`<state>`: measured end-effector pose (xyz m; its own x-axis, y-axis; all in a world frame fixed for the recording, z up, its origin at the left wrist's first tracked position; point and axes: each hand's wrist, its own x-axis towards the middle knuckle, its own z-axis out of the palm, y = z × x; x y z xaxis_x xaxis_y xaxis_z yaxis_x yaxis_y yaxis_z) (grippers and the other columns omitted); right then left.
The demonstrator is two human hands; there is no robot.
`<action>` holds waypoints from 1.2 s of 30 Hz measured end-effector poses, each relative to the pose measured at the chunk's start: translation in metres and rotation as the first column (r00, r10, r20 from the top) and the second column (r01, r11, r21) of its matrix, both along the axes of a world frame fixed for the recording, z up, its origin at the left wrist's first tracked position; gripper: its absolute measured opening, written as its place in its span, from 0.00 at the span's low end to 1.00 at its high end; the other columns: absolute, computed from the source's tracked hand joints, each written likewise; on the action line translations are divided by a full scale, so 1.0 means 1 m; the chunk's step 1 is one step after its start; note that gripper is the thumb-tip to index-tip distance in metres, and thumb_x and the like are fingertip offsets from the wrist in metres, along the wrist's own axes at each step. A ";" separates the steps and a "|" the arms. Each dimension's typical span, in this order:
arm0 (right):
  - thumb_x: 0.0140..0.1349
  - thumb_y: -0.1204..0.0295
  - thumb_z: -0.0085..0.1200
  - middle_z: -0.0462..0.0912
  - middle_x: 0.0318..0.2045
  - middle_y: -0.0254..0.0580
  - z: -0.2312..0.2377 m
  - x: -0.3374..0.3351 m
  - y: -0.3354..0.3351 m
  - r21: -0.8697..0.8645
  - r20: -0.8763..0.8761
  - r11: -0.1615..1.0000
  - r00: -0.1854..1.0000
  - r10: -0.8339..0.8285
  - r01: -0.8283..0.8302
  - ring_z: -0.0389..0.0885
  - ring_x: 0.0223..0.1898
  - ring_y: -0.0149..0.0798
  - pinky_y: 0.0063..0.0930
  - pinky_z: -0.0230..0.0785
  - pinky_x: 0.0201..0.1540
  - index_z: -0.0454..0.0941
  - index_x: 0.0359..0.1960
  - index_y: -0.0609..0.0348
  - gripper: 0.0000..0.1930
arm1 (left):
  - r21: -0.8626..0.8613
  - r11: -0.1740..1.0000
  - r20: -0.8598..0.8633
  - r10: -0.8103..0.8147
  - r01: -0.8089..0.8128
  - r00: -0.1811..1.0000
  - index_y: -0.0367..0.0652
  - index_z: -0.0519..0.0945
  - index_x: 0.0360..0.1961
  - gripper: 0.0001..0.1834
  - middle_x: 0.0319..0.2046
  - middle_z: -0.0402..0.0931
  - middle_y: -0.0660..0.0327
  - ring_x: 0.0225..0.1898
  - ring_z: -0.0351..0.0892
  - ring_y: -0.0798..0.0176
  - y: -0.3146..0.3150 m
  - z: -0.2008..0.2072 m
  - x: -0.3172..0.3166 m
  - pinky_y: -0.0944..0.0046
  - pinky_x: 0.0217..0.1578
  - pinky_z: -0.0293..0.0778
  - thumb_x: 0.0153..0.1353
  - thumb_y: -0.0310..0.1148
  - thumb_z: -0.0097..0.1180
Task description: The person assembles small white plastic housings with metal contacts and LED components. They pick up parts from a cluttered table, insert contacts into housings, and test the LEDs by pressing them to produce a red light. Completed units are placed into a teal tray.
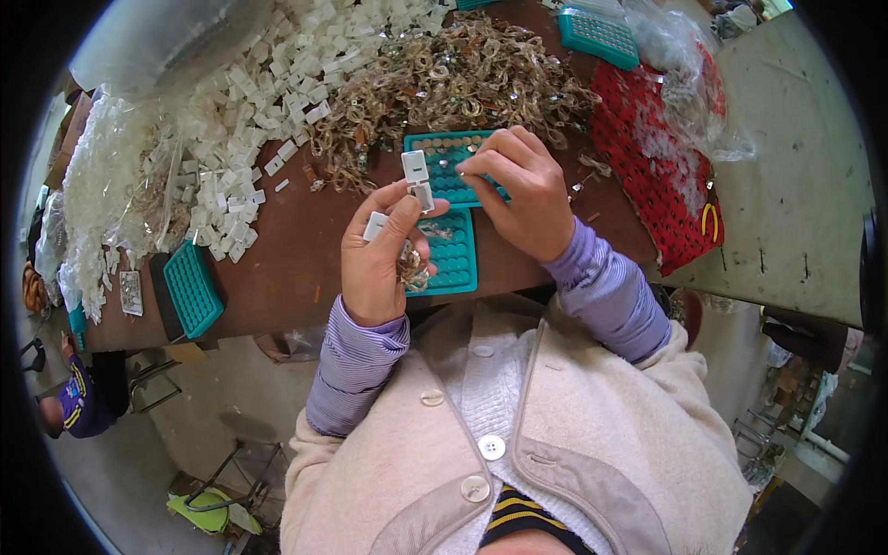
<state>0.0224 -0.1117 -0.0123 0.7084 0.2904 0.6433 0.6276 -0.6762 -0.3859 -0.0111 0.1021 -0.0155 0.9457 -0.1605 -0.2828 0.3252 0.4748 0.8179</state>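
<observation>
My left hand [377, 254] is closed around a small white plastic case [421, 196], whose lid [414, 166] stands open above the thumb. Another white piece [375, 227] sticks out between its fingers. A small bundle of thin tan wires [413, 266] is tucked in the palm. To the right, my right hand [523, 190] pinches thumb and index finger together over a teal tray [410, 191]. What it pinches is too small to tell. Round tan and silvery discs [446, 144] sit in that tray's pockets. A second teal tray [470, 254] lies nearer me, partly behind my left hand.
White cases [268, 102] are heaped at the left, beside tangled tan wires [462, 79]. Another teal tray [193, 289] rests near the table's [277, 291] front left edge. Yellow-handled pliers [709, 222] lie on red cloth [634, 157]. A person [85, 402] sits at far left.
</observation>
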 end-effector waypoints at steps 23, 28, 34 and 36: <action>0.59 0.81 0.68 0.86 0.38 0.46 0.003 -0.008 0.008 0.252 -0.129 0.967 0.992 -0.001 0.034 0.86 0.41 0.49 0.38 0.79 0.45 0.87 0.45 0.59 0.12 | 0.037 0.998 0.038 -0.049 0.048 0.998 0.36 0.84 0.56 0.13 0.40 0.88 0.56 0.22 0.77 0.75 0.004 0.007 -0.006 0.72 0.21 0.78 0.75 0.31 0.63; 0.56 0.73 0.71 0.80 0.35 0.43 -0.018 0.024 0.019 -0.096 -0.156 0.993 0.984 -0.085 0.071 0.81 0.43 0.50 0.45 0.75 0.47 0.85 0.36 0.57 0.08 | 0.065 0.998 0.017 -0.014 0.013 1.000 0.36 0.83 0.57 0.14 0.40 0.88 0.57 0.22 0.77 0.76 0.015 0.004 -0.001 0.72 0.21 0.78 0.74 0.30 0.65; 0.54 0.73 0.72 0.81 0.33 0.38 0.001 0.005 0.020 0.123 -0.036 0.992 0.999 -0.005 0.010 0.82 0.40 0.46 0.42 0.71 0.44 0.84 0.33 0.54 0.08 | 0.166 0.986 0.037 -0.034 0.027 0.999 0.37 0.83 0.57 0.16 0.38 0.84 0.64 0.23 0.79 0.75 0.009 0.005 -0.004 0.72 0.21 0.77 0.70 0.25 0.69; 0.53 0.73 0.73 0.82 0.32 0.36 0.011 -0.014 0.019 0.217 0.022 0.975 0.999 0.049 -0.052 0.80 0.35 0.42 0.39 0.68 0.42 0.83 0.32 0.53 0.09 | 0.217 0.975 0.082 -0.068 0.048 0.994 0.37 0.83 0.58 0.17 0.38 0.82 0.66 0.24 0.80 0.75 0.003 0.008 -0.007 0.72 0.22 0.77 0.69 0.24 0.70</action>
<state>0.0080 -0.0926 -0.0012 0.6850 0.1773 0.7067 0.6664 -0.5444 -0.5094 -0.0182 0.1056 -0.0077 0.9594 -0.1607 -0.2320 0.2686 0.2679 0.9253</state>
